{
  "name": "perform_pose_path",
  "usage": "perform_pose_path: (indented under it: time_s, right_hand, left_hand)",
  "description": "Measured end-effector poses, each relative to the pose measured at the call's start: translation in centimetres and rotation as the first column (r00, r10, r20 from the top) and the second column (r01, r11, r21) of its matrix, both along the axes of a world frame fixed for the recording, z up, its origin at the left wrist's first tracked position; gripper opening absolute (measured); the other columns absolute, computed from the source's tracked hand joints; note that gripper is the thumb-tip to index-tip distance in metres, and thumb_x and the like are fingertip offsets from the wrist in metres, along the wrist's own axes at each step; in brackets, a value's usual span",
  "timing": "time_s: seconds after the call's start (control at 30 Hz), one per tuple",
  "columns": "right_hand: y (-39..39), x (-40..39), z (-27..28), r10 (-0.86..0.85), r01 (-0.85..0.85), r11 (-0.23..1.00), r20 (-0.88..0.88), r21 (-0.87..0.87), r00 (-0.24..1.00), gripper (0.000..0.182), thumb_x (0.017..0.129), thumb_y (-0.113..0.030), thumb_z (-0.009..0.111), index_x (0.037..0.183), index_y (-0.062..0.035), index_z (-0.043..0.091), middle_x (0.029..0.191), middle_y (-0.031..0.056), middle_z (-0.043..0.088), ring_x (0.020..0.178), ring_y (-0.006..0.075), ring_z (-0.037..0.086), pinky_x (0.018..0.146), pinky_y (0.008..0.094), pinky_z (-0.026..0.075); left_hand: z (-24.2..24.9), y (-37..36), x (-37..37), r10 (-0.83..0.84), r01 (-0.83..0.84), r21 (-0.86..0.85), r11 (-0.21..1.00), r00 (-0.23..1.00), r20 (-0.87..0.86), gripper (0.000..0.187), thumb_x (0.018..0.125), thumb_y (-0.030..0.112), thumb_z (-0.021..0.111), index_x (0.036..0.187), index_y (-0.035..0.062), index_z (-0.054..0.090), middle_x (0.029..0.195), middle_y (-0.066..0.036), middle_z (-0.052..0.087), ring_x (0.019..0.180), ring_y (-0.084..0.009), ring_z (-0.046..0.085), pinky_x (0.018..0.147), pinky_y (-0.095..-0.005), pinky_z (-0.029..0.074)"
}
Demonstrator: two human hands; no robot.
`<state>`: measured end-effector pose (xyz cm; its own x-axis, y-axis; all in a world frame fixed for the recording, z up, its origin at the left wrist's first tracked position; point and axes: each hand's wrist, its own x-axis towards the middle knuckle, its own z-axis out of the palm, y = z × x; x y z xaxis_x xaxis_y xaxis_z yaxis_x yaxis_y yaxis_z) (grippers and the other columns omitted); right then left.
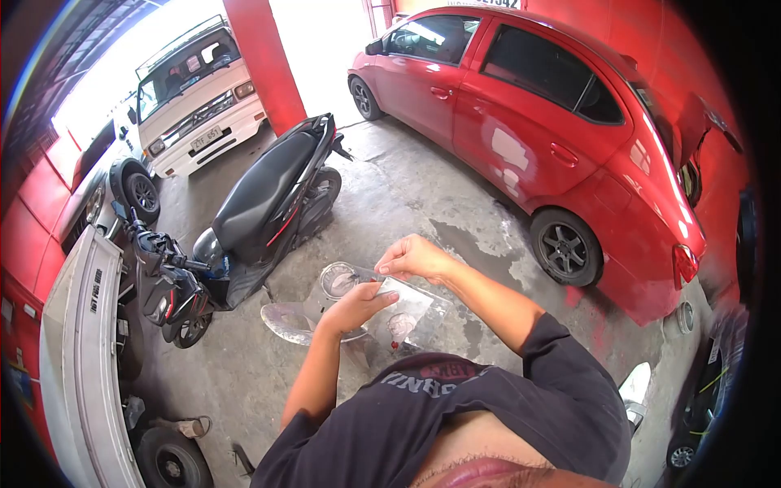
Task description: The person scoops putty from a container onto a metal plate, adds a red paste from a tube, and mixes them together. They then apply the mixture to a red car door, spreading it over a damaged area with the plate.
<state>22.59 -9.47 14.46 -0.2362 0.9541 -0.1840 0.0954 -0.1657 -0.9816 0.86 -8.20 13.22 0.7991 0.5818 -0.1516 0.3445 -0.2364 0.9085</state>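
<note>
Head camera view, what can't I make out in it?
All in the head view:
Anything pinched in the right hand: its fingertips cover it.
The left hand: its underside faces away.
Shirt lettering: partly lost in folds.
Sign: cut off by the top edge.
Red car: far side hidden by its body.

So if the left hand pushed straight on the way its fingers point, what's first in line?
Left hand: looks like the white sheet right at its fingertips, probably touching already. Depth is hard to judge from this one view.
</note>
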Motion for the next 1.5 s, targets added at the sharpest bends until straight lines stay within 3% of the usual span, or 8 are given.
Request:
perform_pose_path:
  time_s: [0.43, 0.63, 0.77, 0.87, 1.1, 1.3, 1.43, 1.5]
  right_hand:
    - [-2.4, 0.0, -1.9, -0.093, 0.090, 0.993, -0.031, -0.081, 0.995, 0.013, 0.081, -0.015, 0.079, 0.082, -0.0034, 0.074, 0.070, 0.0008, 0.066, 0.057, 0.0073, 0.054, 0.049, 0.0237, 0.039]
    - [-7.2, 5.5, -5.8, -0.151, 0.128, 0.966, -0.091, -0.223, 0.984, 0.017, 0.082, -0.017, 0.078, 0.077, -0.0034, 0.070, 0.065, 0.0035, 0.064, 0.056, 0.0119, 0.059, 0.050, 0.0246, 0.044]
    - [-7.5, 5.6, -7.5, -0.247, 0.245, 0.941, 0.019, -0.233, 0.969, 0.019, 0.086, -0.022, 0.075, 0.083, -0.0034, 0.071, 0.074, 0.0055, 0.066, 0.061, 0.0134, 0.062, 0.056, 0.0242, 0.047]
    - [-6.9, 4.0, -5.2, -0.316, 0.322, 0.947, -0.218, -0.007, 0.923, 0.022, 0.089, -0.024, 0.073, 0.095, -0.0034, 0.073, 0.083, 0.0058, 0.068, 0.069, 0.0126, 0.063, 0.061, 0.0242, 0.048]
    - [-2.7, 2.9, -0.4, -0.029, 0.026, 0.997, 0.044, 0.069, 0.999, 0.022, 0.089, -0.018, 0.072, 0.104, -0.0018, 0.072, 0.089, 0.0049, 0.069, 0.078, 0.0132, 0.065, 0.074, 0.0262, 0.052]
    - [-5.6, 7.6, -4.6, -0.089, 0.088, 0.995, -0.030, -0.055, 0.996, 0.018, 0.089, -0.020, 0.071, 0.089, -0.0022, 0.071, 0.074, 0.0056, 0.067, 0.068, 0.0169, 0.067, 0.066, 0.0293, 0.054]
    - [-7.9, 9.6, -8.5, -0.306, 0.251, 0.924, -0.163, -0.287, 0.938, 0.025, 0.093, -0.017, 0.067, 0.071, -0.0042, 0.065, 0.064, 0.0049, 0.063, 0.062, 0.0182, 0.067, 0.063, 0.0298, 0.054]
    - [-7.9, 7.0, -9.2, -0.276, 0.239, 0.951, -0.182, -0.197, 0.944, 0.016, 0.094, -0.018, 0.066, 0.087, -0.0049, 0.060, 0.085, 0.0062, 0.065, 0.077, 0.0183, 0.068, 0.070, 0.0320, 0.055]
  left_hand:
    - [0.3, -0.5, -4.0, 0.271, -0.259, -0.109, 0.960, 0.956, 0.111, 0.028, 0.100, 0.026, 0.062, 0.105, -0.0010, 0.069, 0.090, 0.003, 0.064, 0.083, -0.0062, 0.054, 0.073, -0.0264, 0.046]
    - [0.3, -0.4, -7.0, 0.440, -0.278, -0.456, 0.846, 0.847, 0.298, 0.029, 0.101, 0.022, 0.059, 0.115, -0.0021, 0.066, 0.102, 0.000, 0.069, 0.091, -0.0068, 0.060, 0.081, -0.0255, 0.048]
    - [0.2, -0.3, -5.8, 0.350, -0.230, -0.388, 0.893, 0.895, 0.276, 0.031, 0.102, 0.025, 0.058, 0.114, -0.0024, 0.067, 0.100, 0.001, 0.068, 0.092, -0.0072, 0.059, 0.082, -0.0255, 0.047]
    - [0.2, -0.1, -3.7, 0.200, -0.168, -0.209, 0.964, 0.969, 0.144, 0.032, 0.102, 0.028, 0.059, 0.109, -0.0015, 0.068, 0.093, 0.003, 0.065, 0.087, -0.0064, 0.054, 0.079, -0.0264, 0.045]
    - [-0.3, 0.3, 1.2, -0.085, 0.085, -0.008, 0.996, 0.996, 0.018, 0.031, 0.098, 0.029, 0.064, 0.095, -0.0018, 0.066, 0.081, 0.003, 0.058, 0.076, -0.0076, 0.047, 0.069, -0.0282, 0.042]
    - [-1.6, 1.7, -3.2, 0.233, -0.224, -0.076, 0.972, 0.961, 0.146, 0.029, 0.100, 0.025, 0.060, 0.105, -0.0024, 0.069, 0.092, 0.002, 0.067, 0.084, -0.0068, 0.057, 0.075, -0.0247, 0.047]
    - [-0.8, 0.9, -5.6, 0.457, -0.225, -0.532, 0.816, 0.815, 0.356, 0.035, 0.101, 0.029, 0.059, 0.115, -0.0022, 0.065, 0.103, -0.003, 0.070, 0.092, -0.0103, 0.063, 0.081, -0.0263, 0.050]
    - [-1.7, 0.5, -4.4, 0.475, -0.231, -0.539, 0.810, 0.797, 0.373, 0.038, 0.102, 0.031, 0.057, 0.120, -0.0017, 0.063, 0.106, -0.005, 0.070, 0.093, -0.0105, 0.064, 0.082, -0.0263, 0.051]
